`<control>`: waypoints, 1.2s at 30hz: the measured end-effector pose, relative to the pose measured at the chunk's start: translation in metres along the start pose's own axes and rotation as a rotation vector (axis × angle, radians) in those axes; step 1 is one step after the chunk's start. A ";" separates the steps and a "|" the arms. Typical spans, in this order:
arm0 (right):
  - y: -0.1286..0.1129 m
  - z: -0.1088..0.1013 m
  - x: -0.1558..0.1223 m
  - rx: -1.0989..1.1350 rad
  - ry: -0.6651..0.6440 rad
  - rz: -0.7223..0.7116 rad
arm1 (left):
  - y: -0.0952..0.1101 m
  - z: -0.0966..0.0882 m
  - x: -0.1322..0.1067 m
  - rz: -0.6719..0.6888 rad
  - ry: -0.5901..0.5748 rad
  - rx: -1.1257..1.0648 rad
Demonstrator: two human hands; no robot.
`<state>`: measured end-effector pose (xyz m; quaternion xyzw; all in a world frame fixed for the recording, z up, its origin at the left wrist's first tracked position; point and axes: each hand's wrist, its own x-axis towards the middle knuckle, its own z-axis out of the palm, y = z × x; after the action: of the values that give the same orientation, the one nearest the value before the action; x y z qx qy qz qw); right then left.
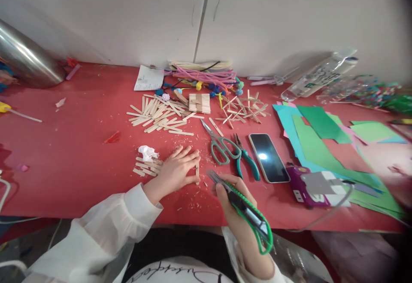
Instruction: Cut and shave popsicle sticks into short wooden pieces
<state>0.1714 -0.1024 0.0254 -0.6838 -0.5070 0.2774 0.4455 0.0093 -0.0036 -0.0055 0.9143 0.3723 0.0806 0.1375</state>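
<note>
My left hand (pixel 177 169) lies flat on the table with its fingers spread. Its thumb and forefinger touch the two ends of a wooden craft stick (pixel 197 172). To the right, my right hand (pixel 236 201) is wrapped round a green and black utility knife (pixel 249 214), its blurred blade pointing at that stick from a short distance. Several short stick pieces (pixel 144 169) lie to the left of my left hand, beside a crumpled white tissue (pixel 148 153). Small wood shavings are scattered about both hands.
Beyond the hands lie loose craft sticks (pixel 157 113), a bundled stack (pixel 199 102) and pink pipe cleaners (pixel 202 76). Scissors (pixel 222 150), pliers (pixel 246 162), a phone (pixel 268 158) and coloured paper (pixel 322 145) are rightward. A plastic bottle (pixel 318 74) leans near the wall.
</note>
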 end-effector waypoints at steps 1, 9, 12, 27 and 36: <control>0.000 -0.002 0.000 -0.062 -0.015 -0.049 | 0.000 -0.001 0.001 0.006 -0.004 0.006; 0.009 0.005 0.002 -0.127 -0.125 -0.236 | 0.007 -0.016 0.010 0.115 -0.060 0.092; 0.010 0.007 0.004 -0.163 -0.139 -0.254 | 0.005 -0.013 0.008 0.109 -0.037 0.055; -0.001 0.011 0.007 -0.263 -0.169 -0.335 | 0.003 -0.009 0.005 0.070 -0.031 -0.036; -0.003 0.013 0.011 -0.269 -0.225 -0.429 | 0.003 -0.010 0.004 0.081 -0.043 -0.052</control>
<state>0.1631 -0.0876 0.0229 -0.5785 -0.7189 0.1812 0.3401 0.0115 -0.0012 0.0047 0.9264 0.3295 0.0761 0.1656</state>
